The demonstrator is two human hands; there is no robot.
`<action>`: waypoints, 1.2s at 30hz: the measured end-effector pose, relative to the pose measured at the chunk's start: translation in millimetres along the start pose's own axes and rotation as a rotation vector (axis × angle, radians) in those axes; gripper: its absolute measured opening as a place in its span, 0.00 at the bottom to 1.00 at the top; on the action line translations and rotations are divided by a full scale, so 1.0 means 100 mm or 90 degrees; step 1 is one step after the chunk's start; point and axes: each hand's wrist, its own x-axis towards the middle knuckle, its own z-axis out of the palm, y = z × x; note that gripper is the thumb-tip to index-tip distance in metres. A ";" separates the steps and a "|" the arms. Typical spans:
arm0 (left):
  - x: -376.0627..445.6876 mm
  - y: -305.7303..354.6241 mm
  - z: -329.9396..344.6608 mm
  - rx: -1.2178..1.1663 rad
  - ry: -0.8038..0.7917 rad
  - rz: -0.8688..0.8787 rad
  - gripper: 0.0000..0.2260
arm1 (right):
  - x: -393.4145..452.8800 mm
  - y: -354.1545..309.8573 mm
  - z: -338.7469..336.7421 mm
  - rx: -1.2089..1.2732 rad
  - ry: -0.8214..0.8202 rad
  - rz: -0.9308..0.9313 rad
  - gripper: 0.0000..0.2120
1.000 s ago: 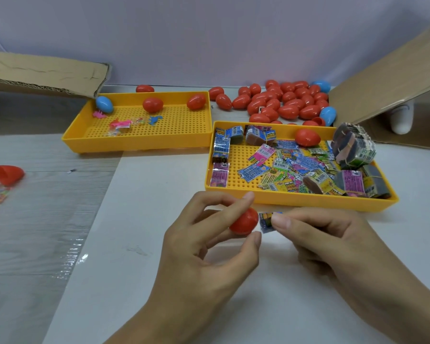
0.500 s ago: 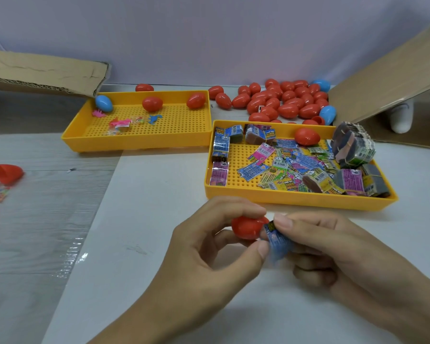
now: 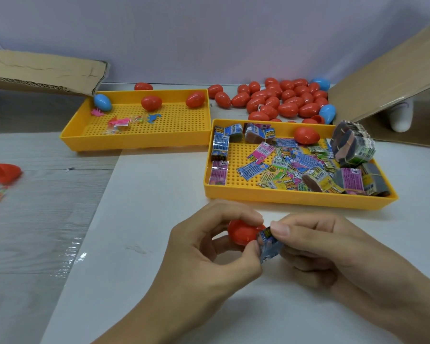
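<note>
Head view: my left hand (image 3: 209, 247) grips the egg (image 3: 241, 234) steady; my right hand (image 3: 333, 252), at its three o'clock, pinches the leaflet (image 3: 268, 247), likely to tuck inside.

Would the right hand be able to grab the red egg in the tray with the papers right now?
Probably not yet: the right hand is busy pinching a leaflet beside the held egg. Nothing covers the tray egg, though.

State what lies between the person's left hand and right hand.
Head view: a red egg, held by the left hand, and a folded leaflet, pinched by the right hand.
</note>
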 end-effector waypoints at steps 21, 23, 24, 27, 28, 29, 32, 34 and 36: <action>-0.03 -0.02 0.00 0.086 0.061 0.113 0.12 | 0.05 0.09 0.00 -0.056 0.135 -0.233 0.18; -0.03 -0.02 0.01 0.061 0.047 0.090 0.14 | 0.05 0.09 0.01 -0.073 0.194 -0.324 0.19; -0.04 -0.01 0.01 0.050 0.041 0.081 0.15 | 0.04 0.09 0.01 -0.082 0.220 -0.367 0.18; -0.03 -0.01 0.02 0.034 0.031 0.062 0.16 | 0.03 0.08 0.06 -0.148 0.235 -0.456 0.06; -0.03 -0.01 0.02 0.035 0.030 0.060 0.16 | 0.02 0.10 0.07 -0.168 0.224 -0.462 0.06; -0.03 -0.01 0.02 0.037 0.029 0.058 0.16 | 0.02 0.11 0.07 -0.180 0.215 -0.453 0.07; -0.03 -0.01 0.01 0.035 0.037 0.045 0.16 | 0.02 0.13 0.06 -0.204 0.222 -0.416 0.09; -0.03 -0.01 0.01 0.032 0.038 0.040 0.15 | 0.02 0.13 0.06 -0.206 0.216 -0.412 0.09; -0.03 -0.01 0.01 0.031 0.035 0.038 0.14 | 0.02 0.13 0.06 -0.211 0.206 -0.417 0.11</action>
